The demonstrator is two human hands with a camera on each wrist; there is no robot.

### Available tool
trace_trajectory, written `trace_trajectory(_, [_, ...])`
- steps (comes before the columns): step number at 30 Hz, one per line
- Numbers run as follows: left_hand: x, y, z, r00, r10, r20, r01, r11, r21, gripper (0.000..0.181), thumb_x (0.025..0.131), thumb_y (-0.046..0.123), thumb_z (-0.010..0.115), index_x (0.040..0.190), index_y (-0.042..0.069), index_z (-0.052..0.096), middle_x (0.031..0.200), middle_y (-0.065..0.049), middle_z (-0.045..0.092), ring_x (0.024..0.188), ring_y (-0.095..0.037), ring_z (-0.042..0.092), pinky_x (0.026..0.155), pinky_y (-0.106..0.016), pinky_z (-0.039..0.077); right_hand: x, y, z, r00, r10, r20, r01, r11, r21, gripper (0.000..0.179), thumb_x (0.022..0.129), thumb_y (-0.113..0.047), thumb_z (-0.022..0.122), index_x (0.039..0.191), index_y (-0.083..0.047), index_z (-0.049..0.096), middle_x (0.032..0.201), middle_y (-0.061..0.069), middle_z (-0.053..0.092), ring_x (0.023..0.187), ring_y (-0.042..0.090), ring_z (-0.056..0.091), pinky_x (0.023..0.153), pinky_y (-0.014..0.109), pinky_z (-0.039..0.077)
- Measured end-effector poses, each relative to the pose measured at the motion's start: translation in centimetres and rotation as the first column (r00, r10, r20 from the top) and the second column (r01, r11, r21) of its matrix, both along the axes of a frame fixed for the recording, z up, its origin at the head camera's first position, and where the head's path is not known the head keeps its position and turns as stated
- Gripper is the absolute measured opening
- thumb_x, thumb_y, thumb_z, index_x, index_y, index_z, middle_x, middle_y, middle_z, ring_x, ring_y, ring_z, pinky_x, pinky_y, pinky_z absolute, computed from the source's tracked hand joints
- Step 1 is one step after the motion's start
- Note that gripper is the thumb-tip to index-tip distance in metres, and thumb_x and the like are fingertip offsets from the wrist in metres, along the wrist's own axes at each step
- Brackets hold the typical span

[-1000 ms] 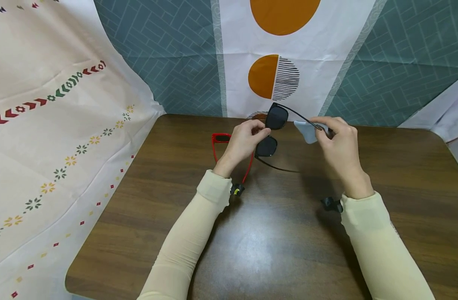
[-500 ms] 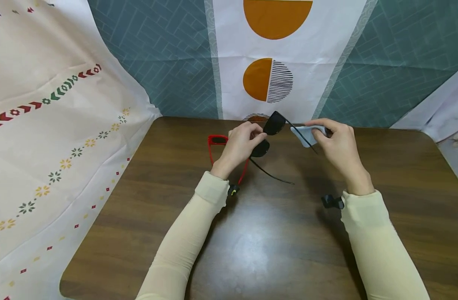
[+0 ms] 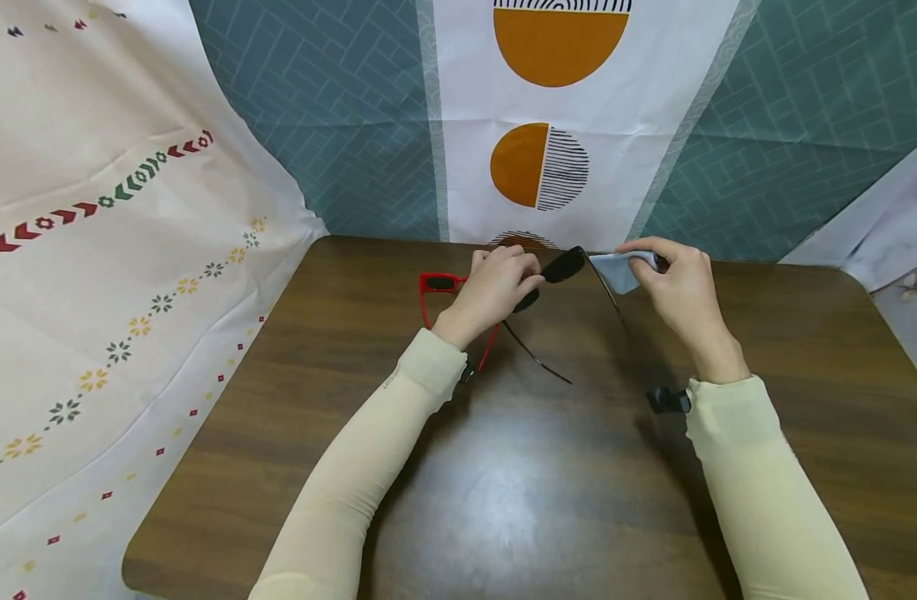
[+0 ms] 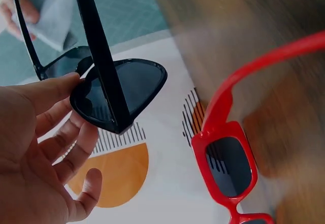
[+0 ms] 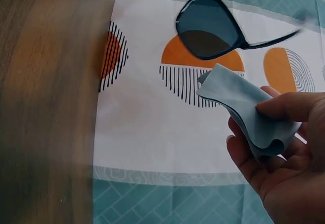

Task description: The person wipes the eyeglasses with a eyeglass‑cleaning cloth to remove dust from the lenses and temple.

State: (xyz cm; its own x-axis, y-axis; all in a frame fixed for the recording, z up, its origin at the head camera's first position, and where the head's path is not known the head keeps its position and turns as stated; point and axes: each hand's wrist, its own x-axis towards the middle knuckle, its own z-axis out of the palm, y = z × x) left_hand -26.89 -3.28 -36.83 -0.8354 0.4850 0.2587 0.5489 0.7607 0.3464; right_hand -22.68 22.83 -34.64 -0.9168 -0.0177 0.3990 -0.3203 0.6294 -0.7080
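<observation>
Black sunglasses (image 3: 563,265) with dark lenses hang in the air over the table's far part, temples unfolded. My left hand (image 3: 496,287) pinches them at the bridge between thumb and fingers, as the left wrist view shows; the hand hides part of the frame in the head view. A folded light-blue cloth (image 5: 244,99) is in my right hand (image 3: 676,287), pinched between thumb and fingers. The cloth is close beside one lens and temple of the sunglasses. Red-framed sunglasses (image 4: 223,153) stand behind my left hand, partly hidden by it in the head view.
The brown wooden table (image 3: 503,500) reaches back to a patterned curtain (image 3: 383,125) with orange circles. A cream cloth with flower prints (image 3: 128,250) hangs along the left side. Small black devices (image 3: 667,401) are worn at the wrists.
My left hand has tilted and turned the black sunglasses, so their lenses show flatter. One temple has left the right hand's fingers and points downward. The right hand keeps the cloth.
</observation>
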Motion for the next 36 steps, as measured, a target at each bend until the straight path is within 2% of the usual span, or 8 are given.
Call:
trace_trajectory(3, [-0.3,0.6,0.3,1.000,-0.015,-0.020,0.013,0.996,-0.088,0.015,0.105,0.032,0.065,0.104,0.020,0.073,0.096,0.006,0.060,0.097,-0.017,0.054,0.094,-0.043,0.034,0.0,0.1,0.3,1.000,-0.016,-0.014,0.016,1.000,0.012,0.024,0.102,-0.006,0.060,0.118,-0.010,0.079,0.089,0.011,0.065,0.047,0.011,0.025,0.046,0.025,0.026])
trace_trajectory(8, [-0.7,1.3,1.0,0.996,-0.052,-0.077,0.035,0.978,-0.208,0.014,0.104,0.031,0.065,0.103,0.020,0.072,0.103,0.006,0.063,0.103,-0.018,0.055,0.091,-0.041,0.032,0.4,0.2,1.1,0.996,-0.079,-0.052,0.079,0.997,-0.004,0.025,0.103,-0.007,0.059,0.117,-0.011,0.079,0.093,0.013,0.069,0.052,0.013,0.028,0.048,0.025,0.025])
trace_trajectory(12, [-1.0,1.6,1.7,0.993,-0.081,-0.085,0.058,0.968,-0.244,0.013,0.103,0.030,0.067,0.103,0.018,0.073,0.105,0.006,0.063,0.103,-0.017,0.055,0.090,-0.040,0.032,0.7,0.2,1.6,0.992,-0.106,-0.072,0.103,0.994,-0.045,0.024,0.102,-0.008,0.061,0.116,-0.010,0.080,0.102,0.015,0.072,0.054,0.013,0.030,0.049,0.023,0.025])
trace_trajectory(15, [-1.2,1.8,2.0,0.992,-0.099,-0.082,0.074,0.962,-0.263,0.014,0.103,0.030,0.067,0.104,0.018,0.073,0.106,0.006,0.064,0.102,-0.017,0.056,0.092,-0.041,0.032,0.9,0.0,1.7,0.991,-0.107,-0.083,0.103,0.993,-0.054,0.023,0.102,-0.008,0.062,0.115,-0.011,0.080,0.097,0.013,0.071,0.053,0.011,0.029,0.049,0.023,0.025])
trace_trajectory(19, [-1.7,2.1,1.7,0.988,-0.134,-0.072,0.109,0.955,-0.276,0.015,0.104,0.029,0.067,0.104,0.017,0.076,0.105,0.006,0.065,0.100,-0.016,0.057,0.090,-0.040,0.031,1.4,-0.1,1.8,0.986,-0.135,-0.093,0.128,0.989,-0.075,0.024,0.101,-0.008,0.061,0.113,-0.012,0.081,0.092,0.009,0.068,0.052,0.010,0.029,0.048,0.023,0.026])
trace_trajectory(23, [-2.2,2.4,1.5,0.990,-0.125,-0.064,0.099,0.945,-0.312,0.015,0.103,0.030,0.067,0.104,0.018,0.076,0.104,0.006,0.065,0.101,-0.015,0.058,0.087,-0.040,0.030,1.7,-0.5,1.9,0.985,-0.140,-0.101,0.130,0.987,-0.097,0.024,0.101,-0.008,0.060,0.113,-0.010,0.081,0.094,0.009,0.070,0.052,0.011,0.030,0.047,0.022,0.027])
trace_trajectory(32, [-2.7,4.1,0.6,0.982,-0.172,-0.083,0.119,0.891,-0.439,0.020,0.102,0.038,0.065,0.103,0.020,0.074,0.107,0.004,0.066,0.105,-0.017,0.056,0.091,-0.040,0.030,1.8,-1.3,1.9,0.984,-0.129,-0.127,0.115,0.987,-0.112,0.023,0.101,-0.007,0.061,0.114,-0.010,0.081,0.092,0.012,0.068,0.048,0.006,0.028,0.046,0.021,0.025])
trace_trajectory(36, [-2.9,4.8,0.1,0.982,-0.179,-0.065,0.131,0.883,-0.451,0.020,0.103,0.038,0.064,0.107,0.021,0.074,0.110,0.004,0.066,0.107,-0.017,0.056,0.091,-0.041,0.029,1.8,-1.7,1.5,0.986,-0.115,-0.118,0.102,0.988,-0.112,0.024,0.102,-0.009,0.062,0.116,-0.012,0.080,0.078,0.011,0.061,0.048,0.006,0.027,0.045,0.023,0.023])
